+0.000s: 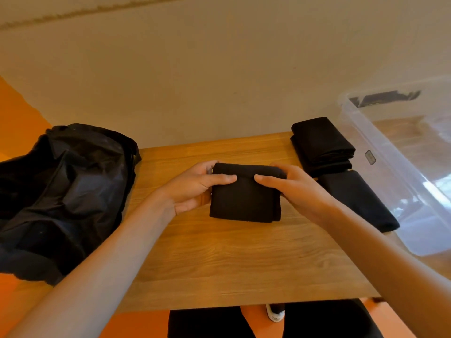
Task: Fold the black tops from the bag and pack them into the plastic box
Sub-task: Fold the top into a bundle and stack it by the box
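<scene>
From the head camera, a folded black top (245, 198) lies in the middle of the wooden table (231, 259), a small thick rectangle with its far edge rolled over; the left hand (192, 189) grips that far edge at its left corner, thumb laid across the top and fingers curled behind; the right hand (295, 189) grips the right corner in the same way, thumb on top, fingers wrapped round the far side; the two thumbs point toward each other, close but apart. At the left end of the table a crumpled black bag (66, 191) slumps partly over the edge. To the right, near the far edge, sits a stack of folded black tops (322, 145); just nearer lies a single folded top (358, 198), touching the stack. Beside both, at the far right, stands the clear plastic box (380, 152), its wall touching the single top. Below the near table edge show orange floor (136, 323), black-clad legs (207, 323) and a white shoe (274, 313).
</scene>
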